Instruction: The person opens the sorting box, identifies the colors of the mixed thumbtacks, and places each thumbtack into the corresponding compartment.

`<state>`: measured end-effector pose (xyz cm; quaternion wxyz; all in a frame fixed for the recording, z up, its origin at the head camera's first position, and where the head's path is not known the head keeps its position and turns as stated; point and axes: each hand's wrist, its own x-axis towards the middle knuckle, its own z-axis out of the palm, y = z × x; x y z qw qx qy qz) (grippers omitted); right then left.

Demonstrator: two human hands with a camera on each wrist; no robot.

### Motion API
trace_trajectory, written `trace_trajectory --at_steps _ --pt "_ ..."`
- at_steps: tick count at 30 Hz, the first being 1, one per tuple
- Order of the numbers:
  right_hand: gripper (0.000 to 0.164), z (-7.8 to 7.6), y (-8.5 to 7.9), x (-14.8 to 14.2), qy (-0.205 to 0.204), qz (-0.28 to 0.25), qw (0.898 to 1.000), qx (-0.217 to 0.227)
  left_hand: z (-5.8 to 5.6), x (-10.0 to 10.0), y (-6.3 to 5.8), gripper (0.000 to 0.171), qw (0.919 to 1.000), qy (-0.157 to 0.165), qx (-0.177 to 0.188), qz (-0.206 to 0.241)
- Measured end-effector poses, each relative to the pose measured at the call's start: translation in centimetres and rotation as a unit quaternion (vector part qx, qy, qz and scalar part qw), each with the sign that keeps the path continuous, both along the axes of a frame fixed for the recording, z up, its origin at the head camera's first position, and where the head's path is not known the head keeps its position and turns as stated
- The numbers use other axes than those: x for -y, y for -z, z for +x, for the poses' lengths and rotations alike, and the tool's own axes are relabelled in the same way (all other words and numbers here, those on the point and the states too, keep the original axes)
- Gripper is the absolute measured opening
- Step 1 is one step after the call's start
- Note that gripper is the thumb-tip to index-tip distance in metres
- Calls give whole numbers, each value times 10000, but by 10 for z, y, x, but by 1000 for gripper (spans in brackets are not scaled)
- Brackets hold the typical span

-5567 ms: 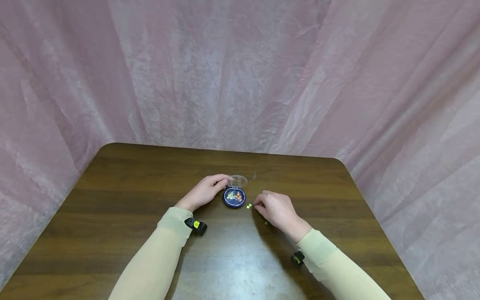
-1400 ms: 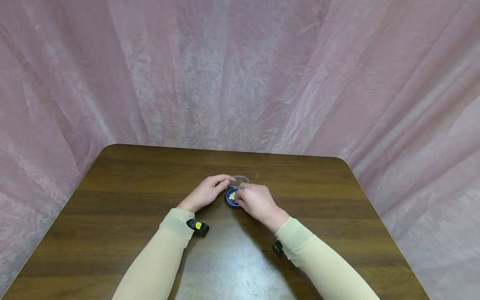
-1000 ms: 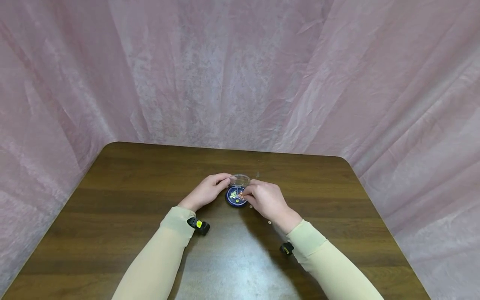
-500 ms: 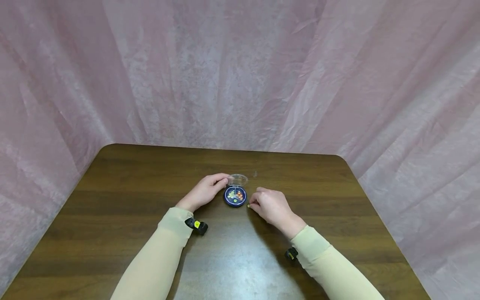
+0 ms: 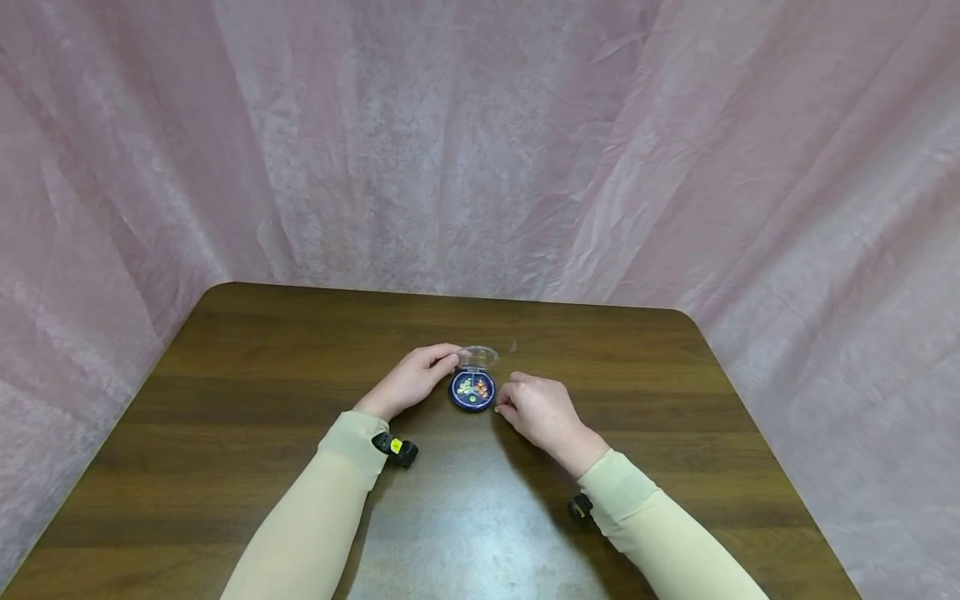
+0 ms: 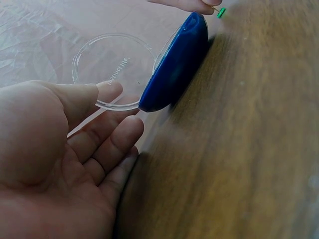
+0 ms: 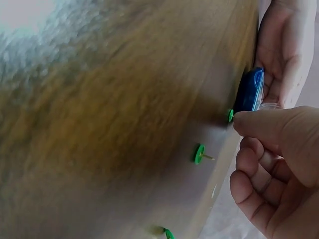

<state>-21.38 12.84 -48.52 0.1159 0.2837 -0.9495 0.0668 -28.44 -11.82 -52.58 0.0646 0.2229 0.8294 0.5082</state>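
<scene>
A round blue case (image 5: 472,409) with three compartments lies on the table, its clear lid (image 6: 114,55) raised. Green thumbtacks fill the left compartment and orange ones the right; a single green one lies in the front section. My left hand (image 5: 408,385) pinches the lid's edge between thumb and index finger, the other fingers loosely bent near the tabletop. Just right of the case, my right hand (image 5: 545,417) pinches a green thumbtack (image 6: 222,12) by its pin, close over the wood. In the right wrist view, its head shows at the thumb tip.
Another green thumbtack (image 7: 199,154) rests on the table, pin out, below the right hand. A further green one (image 7: 169,233) is cut off at that view's bottom edge. The brown wooden table (image 5: 285,333) ends at a pink curtain (image 5: 450,150).
My right hand went over the case and back to its right side, where it took up a green thumbtack. One green thumbtack now lies in the front compartment. The left hand kept the lid.
</scene>
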Motion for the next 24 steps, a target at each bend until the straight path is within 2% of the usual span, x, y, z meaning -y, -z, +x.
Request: trace_trajectory --at_steps 6,11,15,18,20,21,23,24 --pt "7 1 1 2 1 195 9998 -3 0 0 1 30 10000 -29 50 -7" --pt "8 6 -1 0 75 113 9999 -44 0 -1 0 30 9999 -11 113 28" --pt "9 10 -7 -1 120 -292 9995 7 0 -2 -2 31 9999 40 84 78" --pt "9 14 -15 0 141 -870 9953 405 0 -1 -2 31 9999 35 81 110" --pt "8 16 -20 1 153 -1496 9830 1050 0 -1 -1 30 9999 3 95 90" --pt "7 18 -22 2 169 -1852 9719 1442 0 -1 -1 30 9999 -3 87 71" --pt "6 22 -26 3 212 -2582 9403 2206 0 -1 0 29 10000 -8 67 53" --pt "10 24 -28 3 240 -2926 9209 2563 -1 -1 0 29 10000 -8 62 56"
